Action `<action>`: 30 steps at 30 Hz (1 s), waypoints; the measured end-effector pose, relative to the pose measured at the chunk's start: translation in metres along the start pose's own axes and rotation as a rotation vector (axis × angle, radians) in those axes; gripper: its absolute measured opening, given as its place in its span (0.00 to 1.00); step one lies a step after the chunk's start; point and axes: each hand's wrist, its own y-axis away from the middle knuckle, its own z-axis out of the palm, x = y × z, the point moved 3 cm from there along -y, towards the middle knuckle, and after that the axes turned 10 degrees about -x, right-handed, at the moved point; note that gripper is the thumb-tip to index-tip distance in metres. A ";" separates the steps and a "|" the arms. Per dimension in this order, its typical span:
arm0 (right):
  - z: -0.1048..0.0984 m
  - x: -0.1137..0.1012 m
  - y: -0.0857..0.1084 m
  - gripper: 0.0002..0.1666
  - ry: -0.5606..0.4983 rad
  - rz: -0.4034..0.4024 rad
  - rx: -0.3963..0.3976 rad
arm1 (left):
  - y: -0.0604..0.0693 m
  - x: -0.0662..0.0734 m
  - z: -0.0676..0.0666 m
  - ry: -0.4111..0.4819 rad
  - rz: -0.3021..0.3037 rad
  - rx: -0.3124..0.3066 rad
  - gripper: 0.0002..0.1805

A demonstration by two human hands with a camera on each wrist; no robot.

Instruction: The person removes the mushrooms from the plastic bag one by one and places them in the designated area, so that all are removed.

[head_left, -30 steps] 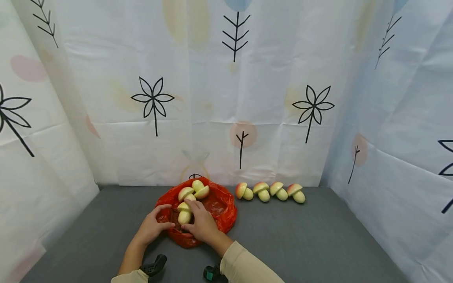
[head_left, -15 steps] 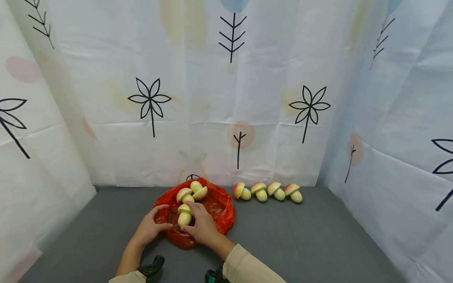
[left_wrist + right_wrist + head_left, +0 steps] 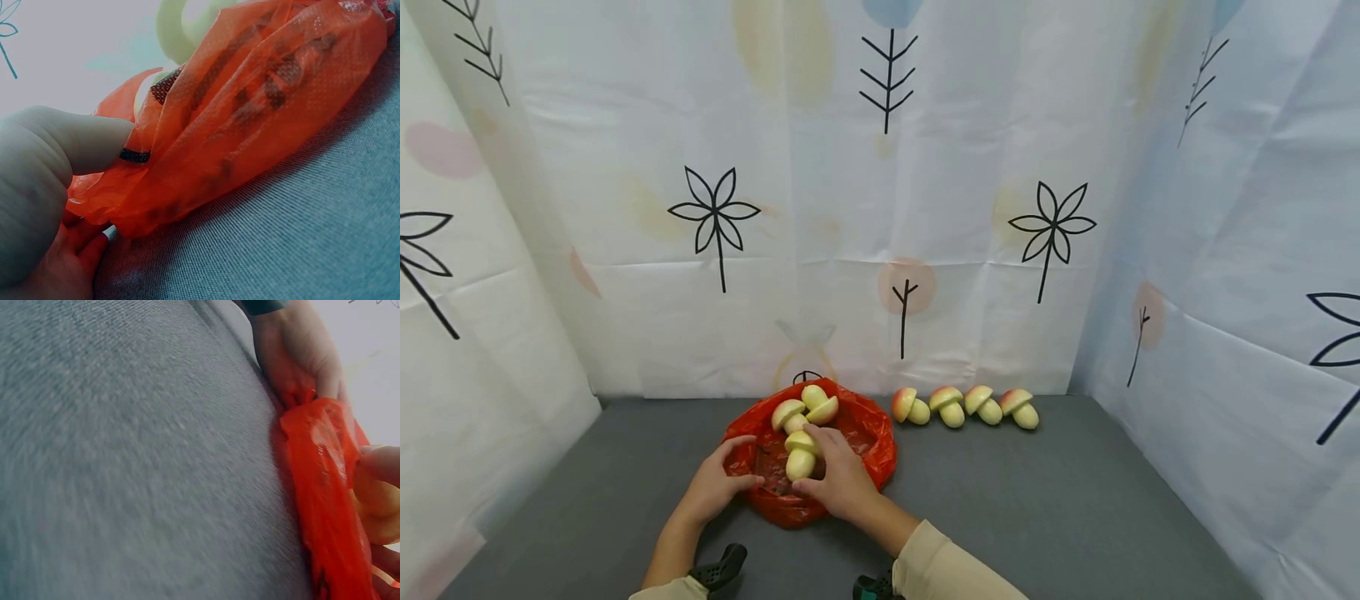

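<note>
A red plastic bag [image 3: 883, 450] lies with its mouth spread wide on the grey table. My left hand [image 3: 713, 487] grips the bag's left rim; in the left wrist view its thumb [image 3: 94, 140] lies over the plastic, with the other fingers on the outer side. Inside the bag's mouth, my right hand [image 3: 842, 479] holds a toy mushroom [image 3: 801, 463] between thumb and fingers, pale stem toward me. Two more mushrooms, one with its cap left [image 3: 787, 415] and one with its stem up [image 3: 813, 397], sit behind it in the bag.
Several mushrooms with reddish caps [image 3: 947, 407] stand in a row right of the bag, along the table's back edge. Patterned white cloth [image 3: 850, 208] walls in the back and both sides. The grey table [image 3: 1037, 508] extends to the right.
My right hand has shifted slightly to the right with the mushroom, away from the left hand. The left hand stays on the bag's rim. The head view has turned slightly.
</note>
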 end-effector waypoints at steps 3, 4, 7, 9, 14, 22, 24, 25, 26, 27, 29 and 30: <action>-0.008 0.002 0.003 0.47 0.018 0.008 -0.014 | -0.001 0.000 0.001 -0.006 -0.003 -0.001 0.37; -0.011 0.003 0.004 0.47 0.024 0.005 -0.018 | -0.001 0.000 0.001 -0.008 -0.004 0.000 0.37; -0.022 0.005 0.008 0.47 0.019 -0.007 -0.027 | -0.001 0.000 0.001 -0.010 -0.007 0.000 0.37; -0.030 0.007 0.012 0.47 0.007 -0.015 -0.025 | -0.001 0.000 0.002 -0.008 -0.011 -0.001 0.37; -0.047 0.014 0.023 0.46 0.013 -0.032 0.012 | 0.000 0.000 0.002 -0.004 -0.018 -0.004 0.37; -0.068 0.031 0.041 0.46 -0.013 -0.059 0.128 | 0.001 0.000 0.003 0.011 -0.022 -0.014 0.37; -0.072 0.034 0.047 0.46 -0.027 -0.058 0.150 | 0.001 0.000 0.002 0.009 -0.025 -0.016 0.37; -0.074 0.036 0.049 0.46 -0.033 -0.061 0.159 | 0.001 0.000 0.002 0.008 -0.025 -0.017 0.37; -0.076 0.037 0.052 0.46 -0.045 -0.065 0.166 | 0.000 0.000 0.002 0.006 -0.027 -0.018 0.37; -0.077 0.039 0.054 0.46 -0.057 -0.069 0.171 | 0.000 0.000 0.002 0.002 -0.028 -0.019 0.37; -0.080 0.041 0.059 0.46 -0.077 -0.070 0.179 | 0.000 0.001 0.002 -0.008 -0.030 -0.020 0.37; -0.081 0.043 0.061 0.46 -0.085 -0.075 0.184 | 0.000 0.001 0.001 -0.012 -0.032 -0.020 0.38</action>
